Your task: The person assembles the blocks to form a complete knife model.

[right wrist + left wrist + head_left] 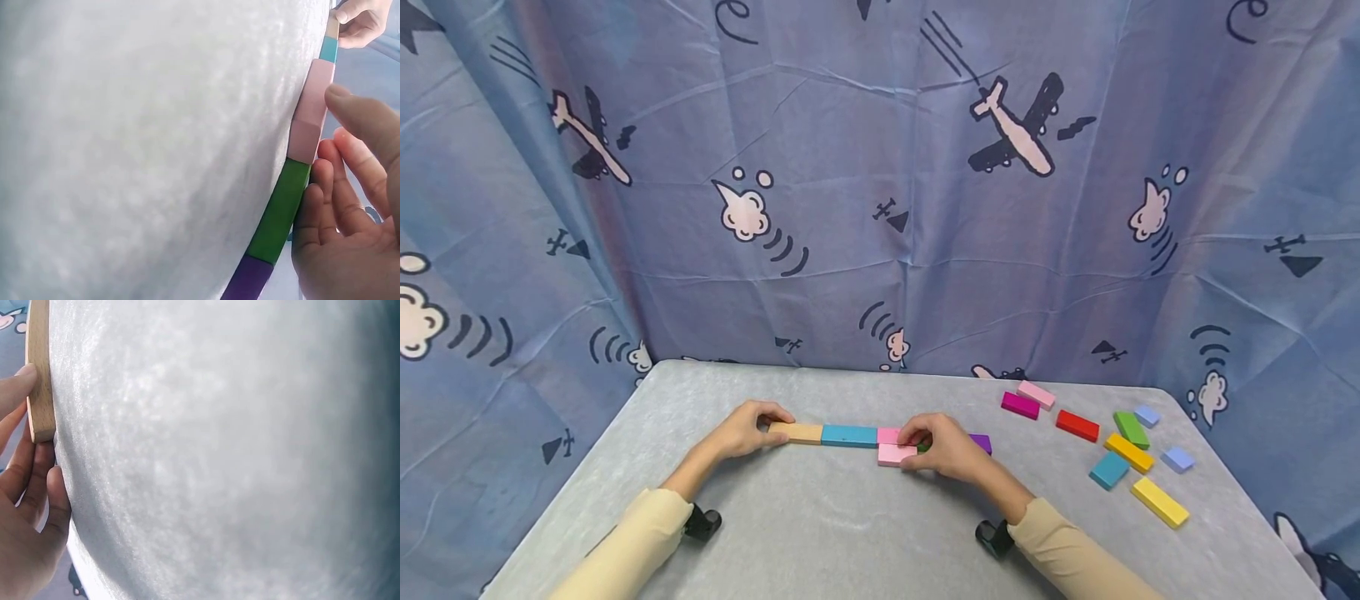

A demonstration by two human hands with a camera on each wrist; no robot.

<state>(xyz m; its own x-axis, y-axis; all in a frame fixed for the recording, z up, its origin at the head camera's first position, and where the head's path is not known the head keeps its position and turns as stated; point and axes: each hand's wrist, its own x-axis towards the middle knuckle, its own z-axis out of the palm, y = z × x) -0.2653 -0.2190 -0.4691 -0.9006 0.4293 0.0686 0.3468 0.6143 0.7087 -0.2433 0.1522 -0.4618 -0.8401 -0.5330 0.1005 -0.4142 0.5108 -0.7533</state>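
Nearest, beige sleeves point(625, 542) low over the surface point(835, 533). Left hand point(743, 432): grip narrow on the tan block point(802, 433), probably steadying it. From there rightward, roughly parallel to the far edge, blue block point(850, 436), deeper pink block point(887, 435), green block point(281, 209), purple block point(250, 278). Right hand point(953, 450): grip narrow, a fingertip pinch on the pale pink block point(895, 452), just nearside of the deeper one, probably for fine control. More room toward the near edge; tighter toward the right edge, beside loose blocks point(1077, 425).

Green block point(279, 214): mostly hidden behind my right hand point(949, 450) in head view. Purple block point(248, 281): cut off in right-wrist view.
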